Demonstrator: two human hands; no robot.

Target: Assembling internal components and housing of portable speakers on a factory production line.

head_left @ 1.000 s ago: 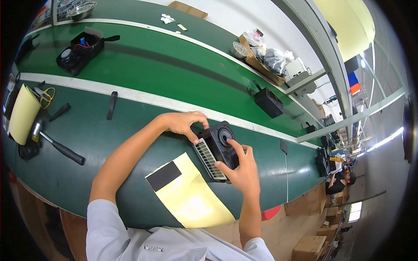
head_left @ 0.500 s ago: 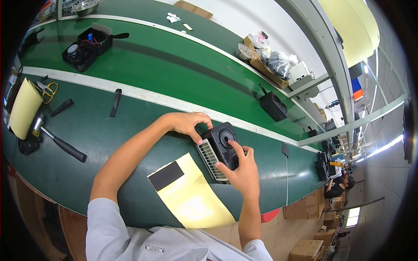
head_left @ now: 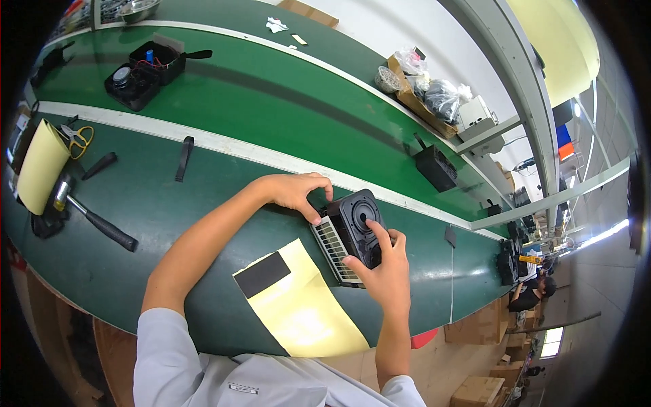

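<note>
Grasping black speaker (head_left: 352, 232) between them: left hand (head_left: 296, 192) at far corner, right hand (head_left: 388, 271) nearer (forefinger on cone (head_left: 365, 203)).

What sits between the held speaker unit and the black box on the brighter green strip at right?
A white rail, then bare green strip, lies between the speaker unit and the black box, in the head view.

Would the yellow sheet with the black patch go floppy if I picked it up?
Probably floppy: the yellow sheet looks thin, with curving edges. Maybe slippery too, since it shines. The black patch might keep one end flatter.
</note>
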